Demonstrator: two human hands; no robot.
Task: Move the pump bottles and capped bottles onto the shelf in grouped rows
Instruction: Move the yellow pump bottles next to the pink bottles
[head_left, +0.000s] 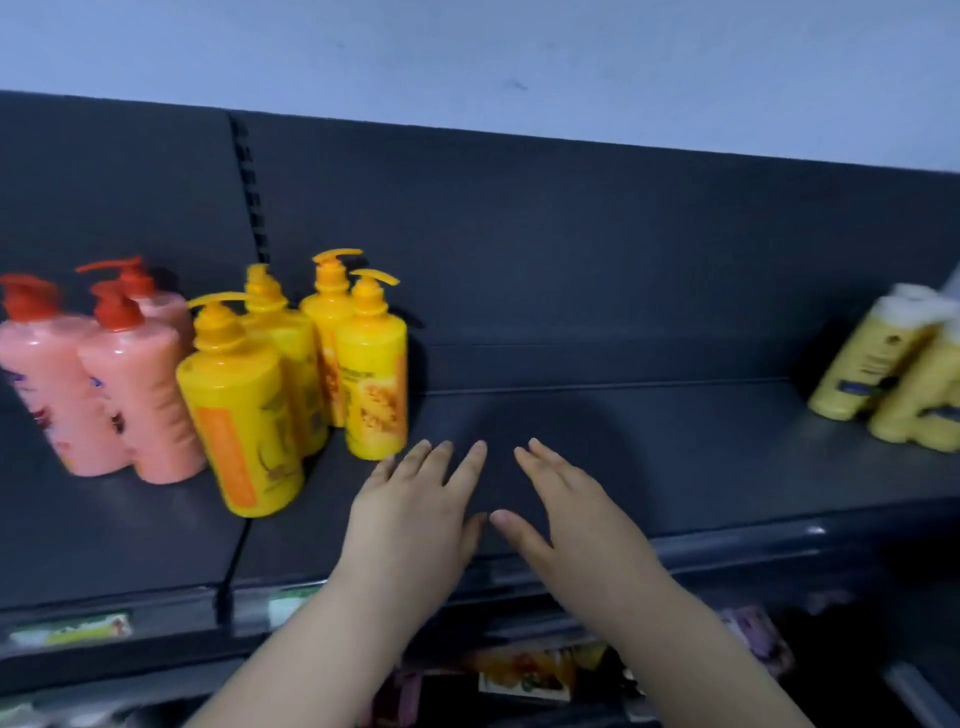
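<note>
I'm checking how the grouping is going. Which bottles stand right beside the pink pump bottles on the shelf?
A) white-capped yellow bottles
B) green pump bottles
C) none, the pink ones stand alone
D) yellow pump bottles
D: the yellow pump bottles stand directly right of the pink pump bottles, while the white-capped bottles sit far off at the right end of the shelf.

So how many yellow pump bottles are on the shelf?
4 yellow pump bottles: one in front, one just behind it, one at the back, one rightmost. Another could hide behind them.
</note>
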